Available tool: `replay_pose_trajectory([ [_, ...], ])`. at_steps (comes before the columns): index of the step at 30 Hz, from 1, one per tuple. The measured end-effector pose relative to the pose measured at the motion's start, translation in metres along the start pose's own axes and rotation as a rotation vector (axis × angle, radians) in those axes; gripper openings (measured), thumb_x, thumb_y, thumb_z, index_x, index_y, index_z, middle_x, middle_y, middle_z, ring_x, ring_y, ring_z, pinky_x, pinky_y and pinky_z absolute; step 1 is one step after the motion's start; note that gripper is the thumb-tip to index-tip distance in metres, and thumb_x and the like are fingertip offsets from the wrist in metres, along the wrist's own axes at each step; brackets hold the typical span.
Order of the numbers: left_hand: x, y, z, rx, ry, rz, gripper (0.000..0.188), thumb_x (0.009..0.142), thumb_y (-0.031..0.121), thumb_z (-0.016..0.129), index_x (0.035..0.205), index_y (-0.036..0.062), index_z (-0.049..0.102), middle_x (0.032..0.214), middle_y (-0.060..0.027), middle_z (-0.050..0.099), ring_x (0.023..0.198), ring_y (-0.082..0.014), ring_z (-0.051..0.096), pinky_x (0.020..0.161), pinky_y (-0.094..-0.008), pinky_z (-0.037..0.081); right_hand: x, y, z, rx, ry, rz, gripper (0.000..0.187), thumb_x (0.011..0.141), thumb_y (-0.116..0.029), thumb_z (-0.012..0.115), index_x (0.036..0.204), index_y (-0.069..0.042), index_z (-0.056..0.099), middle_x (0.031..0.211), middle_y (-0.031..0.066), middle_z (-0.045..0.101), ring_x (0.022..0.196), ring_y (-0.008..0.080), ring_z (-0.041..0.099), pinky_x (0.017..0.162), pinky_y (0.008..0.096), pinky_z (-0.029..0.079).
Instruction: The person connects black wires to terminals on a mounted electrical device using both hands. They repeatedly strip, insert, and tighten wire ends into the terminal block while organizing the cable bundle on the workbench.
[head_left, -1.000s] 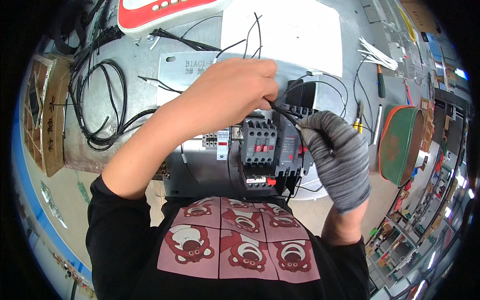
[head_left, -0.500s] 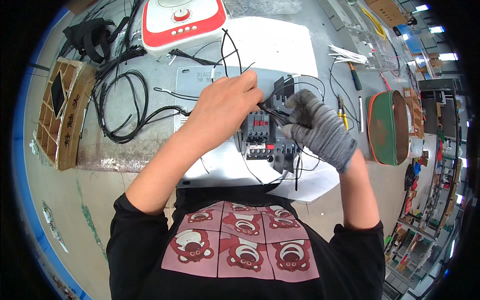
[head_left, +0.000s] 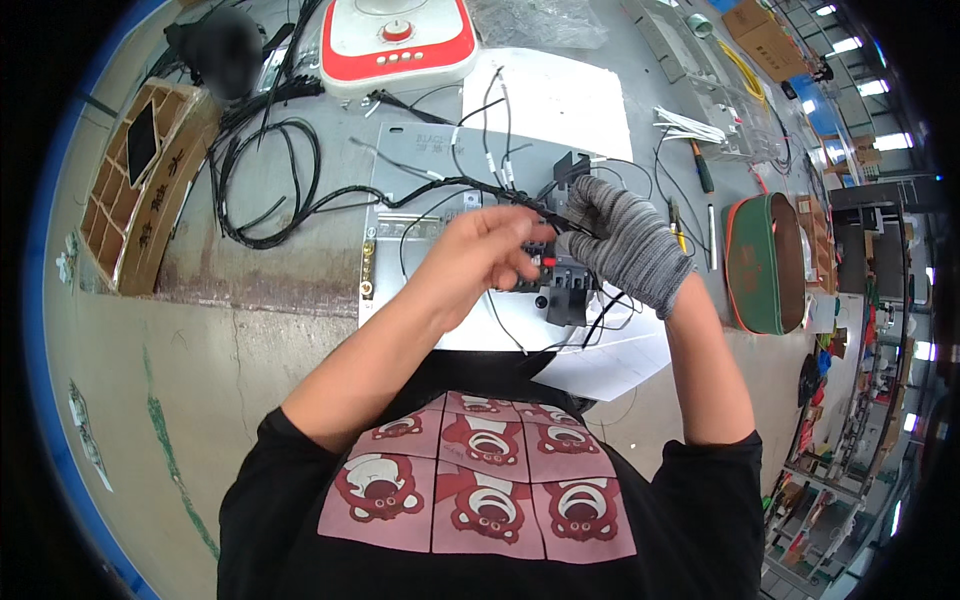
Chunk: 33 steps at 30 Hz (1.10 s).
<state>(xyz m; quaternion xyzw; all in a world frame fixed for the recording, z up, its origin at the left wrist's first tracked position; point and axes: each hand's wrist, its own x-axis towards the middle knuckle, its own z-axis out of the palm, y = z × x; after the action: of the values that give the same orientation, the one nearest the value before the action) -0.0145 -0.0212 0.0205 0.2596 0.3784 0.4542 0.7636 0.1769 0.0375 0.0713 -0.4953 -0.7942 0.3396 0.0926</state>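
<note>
My right hand (head_left: 630, 242), in a grey knit glove, is closed around the black wire bundle (head_left: 490, 187) near its right end. That bundle runs left across the metal mounting plate (head_left: 400, 155), with single wires bearing white sleeves branching off it. Just below the bundle, my bare left hand (head_left: 482, 258) has its fingers bent and apart, slightly blurred, with nothing seen in them. Partly hidden behind both hands are dark contactors (head_left: 570, 290) fixed to the plate. A short slotted rail (head_left: 410, 227) and a brass terminal strip (head_left: 367, 270) show at the plate's left.
At the back stands a red-and-white machine (head_left: 398, 55) with a dial. A coil of black cable (head_left: 270, 190) and a wooden compartment box (head_left: 160, 190) are at left. To the right lie a screwdriver (head_left: 703, 168), white cable ties (head_left: 688, 126) and a green bin (head_left: 752, 265).
My left hand has let go of the wires and moved down. The bundle now lies stretched across the plate, its branches spread upward. My right hand keeps its hold, and the view has shifted slightly.
</note>
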Motion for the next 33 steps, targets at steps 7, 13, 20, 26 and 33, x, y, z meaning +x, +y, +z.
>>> replay_pose_trajectory([
  [7,0.018,-0.003,0.002,-0.246,0.006,-0.118,0.016,0.091,0.022,0.061,0.089,0.0057,0.06,0.081,-0.0024,0.064,0.063,-0.0038,0.052,0.053,-0.0171,0.043,-0.025,-0.049,0.005,-0.511,0.201,-0.216,0.022,0.08,-0.014,0.066,0.101,-0.007,0.064,0.085,0.0129,0.063,0.074,0.0311,0.063,0.064,0.0381,0.05],
  [13,0.016,0.005,0.0,-0.006,-0.017,-0.093,0.016,0.091,0.022,0.061,0.091,0.0059,0.061,0.078,0.0007,0.061,0.062,-0.0033,0.047,0.05,-0.0175,0.036,-0.055,-0.052,0.012,-0.633,0.166,-0.349,0.016,0.082,-0.016,0.064,0.095,-0.006,0.065,0.086,0.0121,0.061,0.075,0.0294,0.061,0.067,0.0395,0.049],
  [20,0.016,-0.005,-0.011,0.046,-0.098,-0.032,0.017,0.091,0.015,0.059,0.092,-0.001,0.056,0.083,-0.0052,0.062,0.056,-0.004,0.042,0.046,-0.0184,0.03,-0.018,-0.016,-0.019,0.247,-0.053,0.128,0.021,0.09,-0.018,0.059,0.102,-0.001,0.063,0.087,0.0103,0.067,0.079,0.0148,0.062,0.073,0.0273,0.05],
  [26,0.014,-0.002,-0.009,0.072,-0.034,0.012,0.016,0.091,0.016,0.059,0.098,0.0011,0.058,0.08,-0.0027,0.06,0.051,-0.0037,0.038,0.047,-0.0189,0.028,-0.013,0.003,-0.001,0.772,-0.41,0.251,0.03,0.085,-0.017,0.068,0.11,-0.001,0.06,0.09,0.0016,0.064,0.083,0.0099,0.057,0.077,0.0252,0.048],
  [33,0.017,-0.004,-0.011,0.123,0.016,0.033,0.017,0.088,0.014,0.062,0.094,-0.0008,0.057,0.077,-0.0033,0.061,0.054,-0.0036,0.043,0.047,-0.0192,0.031,-0.018,-0.011,0.008,-0.263,-0.023,-0.043,0.026,0.079,-0.021,0.066,0.095,-0.002,0.059,0.076,0.0157,0.062,0.071,0.0307,0.061,0.066,0.0383,0.05],
])
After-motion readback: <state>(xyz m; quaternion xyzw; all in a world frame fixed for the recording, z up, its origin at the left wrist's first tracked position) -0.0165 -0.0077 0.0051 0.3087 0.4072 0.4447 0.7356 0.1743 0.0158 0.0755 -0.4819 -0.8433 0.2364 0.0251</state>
